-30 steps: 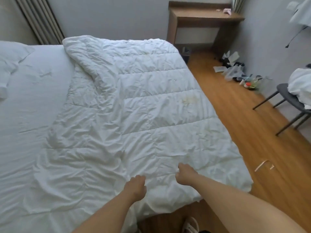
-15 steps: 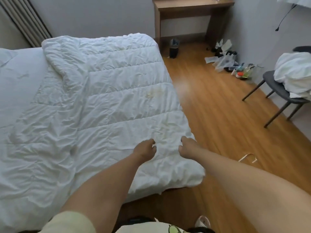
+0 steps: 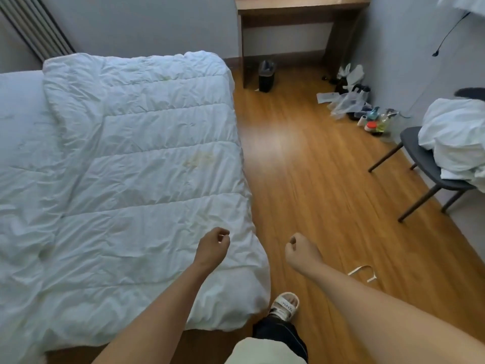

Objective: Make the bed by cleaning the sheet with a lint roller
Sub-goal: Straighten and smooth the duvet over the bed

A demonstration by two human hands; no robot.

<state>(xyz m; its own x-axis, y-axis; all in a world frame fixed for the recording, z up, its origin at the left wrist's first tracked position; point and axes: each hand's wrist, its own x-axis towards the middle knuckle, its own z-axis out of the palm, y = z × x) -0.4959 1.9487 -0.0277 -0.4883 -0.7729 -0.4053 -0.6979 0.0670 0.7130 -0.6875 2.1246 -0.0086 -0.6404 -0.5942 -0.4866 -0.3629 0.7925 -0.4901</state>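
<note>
Fingers of both hands curled in loosely, holding nothing. Left hand [image 3: 213, 247] hangs above the near right part of the duvet [image 3: 136, 185], whether touching it cannot be told; right hand [image 3: 301, 250] is over bare wood floor [image 3: 301, 158], apart from the bedding.

Hidden or unclear: fingertips of both hands are tucked toward the palms and mostly out of sight. Sheet [image 3: 18, 106] shows only as a strip at the left, the rest lying under the rumpled white duvet. A small white cylinder that may be the lint roller [image 3: 362, 120] stands among clutter by the far wall; too small to be sure. Desk [image 3: 301, 9] is cut off at the top edge. Chair [image 3: 420, 164] runs off the right edge, its seat largely covered by a heap of white fabric [image 3: 454, 135]. Faint yellowish marks on the duvet, nature unclear.

Around: small dark bin [image 3: 266, 76] beside the desk leg; bottles and plastic bags [image 3: 349, 101] on the floor along the wall; a white strip [image 3: 363, 271] on the floor just beside the right forearm; one sandalled foot [image 3: 284, 304] near the bed corner.
</note>
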